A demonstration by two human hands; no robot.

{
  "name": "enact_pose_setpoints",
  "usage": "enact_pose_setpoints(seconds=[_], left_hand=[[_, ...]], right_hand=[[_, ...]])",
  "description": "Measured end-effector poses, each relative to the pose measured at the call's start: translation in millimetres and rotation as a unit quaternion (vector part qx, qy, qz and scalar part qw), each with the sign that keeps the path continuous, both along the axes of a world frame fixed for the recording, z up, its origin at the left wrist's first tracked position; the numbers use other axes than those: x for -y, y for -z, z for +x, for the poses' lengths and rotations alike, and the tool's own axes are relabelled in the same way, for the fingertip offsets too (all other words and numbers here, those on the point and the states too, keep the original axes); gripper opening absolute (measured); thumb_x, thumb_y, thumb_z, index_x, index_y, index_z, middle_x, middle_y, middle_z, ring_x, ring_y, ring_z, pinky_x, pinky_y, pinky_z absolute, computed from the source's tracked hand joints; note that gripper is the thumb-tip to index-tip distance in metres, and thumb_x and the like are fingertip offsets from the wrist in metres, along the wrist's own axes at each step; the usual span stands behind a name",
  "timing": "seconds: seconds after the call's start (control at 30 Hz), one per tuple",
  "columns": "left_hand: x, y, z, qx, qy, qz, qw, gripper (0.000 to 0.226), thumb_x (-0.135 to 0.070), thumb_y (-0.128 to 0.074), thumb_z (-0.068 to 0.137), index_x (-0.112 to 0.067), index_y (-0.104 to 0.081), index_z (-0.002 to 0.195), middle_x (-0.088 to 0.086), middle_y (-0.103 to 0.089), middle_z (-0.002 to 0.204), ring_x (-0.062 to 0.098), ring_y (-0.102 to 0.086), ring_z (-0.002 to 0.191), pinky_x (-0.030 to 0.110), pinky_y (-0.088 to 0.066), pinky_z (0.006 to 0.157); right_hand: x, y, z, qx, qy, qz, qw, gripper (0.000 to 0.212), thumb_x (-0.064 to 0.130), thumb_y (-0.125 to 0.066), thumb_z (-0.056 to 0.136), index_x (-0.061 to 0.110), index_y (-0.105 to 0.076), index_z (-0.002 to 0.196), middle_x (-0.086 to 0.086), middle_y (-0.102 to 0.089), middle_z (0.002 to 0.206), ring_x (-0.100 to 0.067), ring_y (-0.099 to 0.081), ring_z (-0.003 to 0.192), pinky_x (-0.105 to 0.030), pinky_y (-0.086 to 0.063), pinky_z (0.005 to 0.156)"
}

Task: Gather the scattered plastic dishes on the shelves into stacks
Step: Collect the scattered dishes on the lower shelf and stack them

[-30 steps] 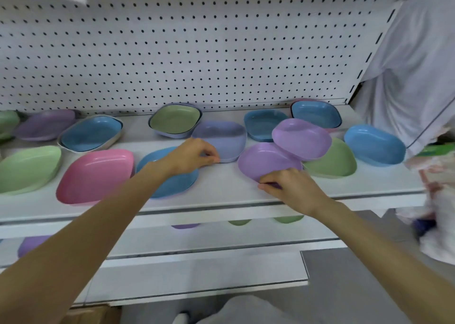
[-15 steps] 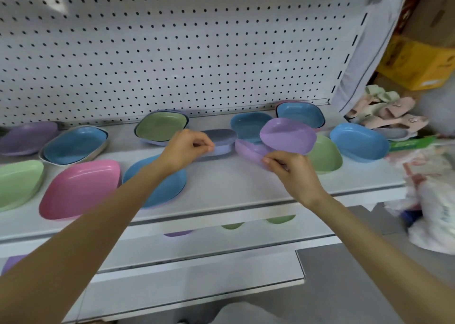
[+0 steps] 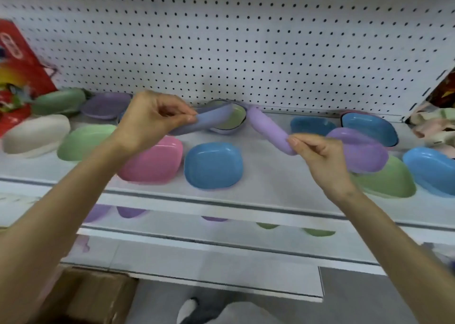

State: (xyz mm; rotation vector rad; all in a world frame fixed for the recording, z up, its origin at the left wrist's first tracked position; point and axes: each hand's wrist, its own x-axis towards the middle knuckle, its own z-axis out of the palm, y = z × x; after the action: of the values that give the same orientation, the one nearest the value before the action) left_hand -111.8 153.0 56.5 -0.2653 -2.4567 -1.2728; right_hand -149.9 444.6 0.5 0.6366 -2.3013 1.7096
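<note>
Nearest: cardboard box (image 3: 81,296) at lower left, below the shelving. On the lower shelf (image 3: 221,240), low purple dishes (image 3: 130,211) and low green dishes (image 3: 317,232) are mostly hidden under the shelf above.

Your left hand (image 3: 147,122) pinches the periwinkle dish (image 3: 209,120) by its rim, thumb against fingertips. The dish is held in the air above the upper shelf (image 3: 275,181), seen edge-on. Your right hand (image 3: 317,158) pinches the lilac dish (image 3: 268,129) the same way, also raised and tilted. Whether the two held dishes touch, I cannot tell.

Upper shelf, front row: pink dish (image 3: 155,163) and blue dish (image 3: 213,165) side by side beneath your hands. Pale green dish (image 3: 83,141) and white dish (image 3: 34,136) lie to the left. At right, a purple dish (image 3: 364,151) lies on a green dish (image 3: 389,183).

Back row: green-lined dish (image 3: 231,119) behind the held pair, and two teal dishes (image 3: 310,125) to the right. Pegboard wall (image 3: 246,40) behind.
</note>
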Motion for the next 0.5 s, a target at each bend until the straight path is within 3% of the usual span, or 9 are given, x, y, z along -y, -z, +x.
enact_pose_setpoints(seconds=[0.1, 0.17, 0.3, 0.33, 0.4, 0.5], left_hand=[[47.4, 11.1, 27.6, 0.011, -0.042, -0.022, 0.999, 0.048, -0.001, -0.073, 0.074, -0.047, -0.070, 0.062, -0.032, -0.065, 0.065, -0.012, -0.060, 0.064, 0.006, -0.047, 0.070], [69.3, 21.7, 41.6, 0.038, -0.063, -0.057, 0.996, 0.050, 0.001, -0.072, 0.075, -0.047, -0.069, 0.061, -0.035, -0.064, 0.066, -0.013, -0.061, 0.067, 0.007, -0.047, 0.073], [95.2, 50.4, 53.3, 0.075, -0.086, -0.137, 0.984, 0.032, -0.023, -0.074, 0.074, -0.054, -0.066, 0.071, -0.043, -0.059, 0.068, -0.006, -0.064, 0.073, 0.020, -0.052, 0.075], [97.7, 57.5, 54.3, 0.084, -0.076, -0.149, 0.982, 0.021, -0.031, -0.069, 0.073, -0.050, -0.066, 0.080, -0.044, -0.059, 0.070, -0.003, -0.064, 0.074, 0.023, -0.052, 0.074], [100.3, 69.4, 57.3, 0.059, -0.061, -0.185, 0.979, 0.023, -0.038, -0.061, 0.073, -0.042, -0.062, 0.096, -0.041, -0.061, 0.078, 0.002, -0.064, 0.075, 0.022, -0.050, 0.069], [105.7, 87.4, 60.8, 0.030, -0.037, -0.218, 0.975, 0.023, -0.042, -0.052, 0.075, -0.031, -0.069, 0.085, -0.024, -0.065, 0.092, 0.010, -0.060, 0.073, 0.020, -0.044, 0.062]], right_hand=[[29.4, 13.6, -6.0, -0.028, -0.074, 0.093, 0.993, 0.015, 0.006, -0.061, 0.086, 0.014, -0.071, 0.093, 0.032, -0.068, 0.080, 0.018, -0.057, 0.080, -0.002, -0.040, 0.077], [47.0, 21.6, -6.0, -0.060, -0.113, 0.172, 0.977, 0.015, 0.017, -0.061, 0.087, 0.019, -0.073, 0.095, 0.026, -0.067, 0.090, 0.007, -0.060, 0.089, -0.004, -0.041, 0.080], [68.4, 35.9, -1.7, -0.144, -0.167, 0.326, 0.919, 0.055, 0.059, -0.032, 0.090, 0.023, -0.075, 0.097, 0.011, -0.072, 0.099, -0.007, -0.060, 0.088, -0.021, -0.046, 0.077], [70.1, 37.2, -2.4, -0.131, -0.176, 0.341, 0.914, 0.058, 0.060, -0.030, 0.089, 0.024, -0.074, 0.097, 0.011, -0.072, 0.099, -0.010, -0.063, 0.088, -0.023, -0.048, 0.076], [71.0, 40.1, -5.1, -0.115, -0.179, 0.368, 0.905, 0.049, 0.056, -0.037, 0.087, 0.025, -0.074, 0.098, 0.010, -0.072, 0.102, -0.018, -0.067, 0.091, -0.028, -0.049, 0.081], [68.0, 44.0, -9.8, -0.095, -0.181, 0.410, 0.889, 0.034, 0.045, -0.049, 0.088, 0.026, -0.073, 0.103, 0.011, -0.069, 0.111, -0.017, -0.064, 0.104, -0.025, -0.042, 0.091]])
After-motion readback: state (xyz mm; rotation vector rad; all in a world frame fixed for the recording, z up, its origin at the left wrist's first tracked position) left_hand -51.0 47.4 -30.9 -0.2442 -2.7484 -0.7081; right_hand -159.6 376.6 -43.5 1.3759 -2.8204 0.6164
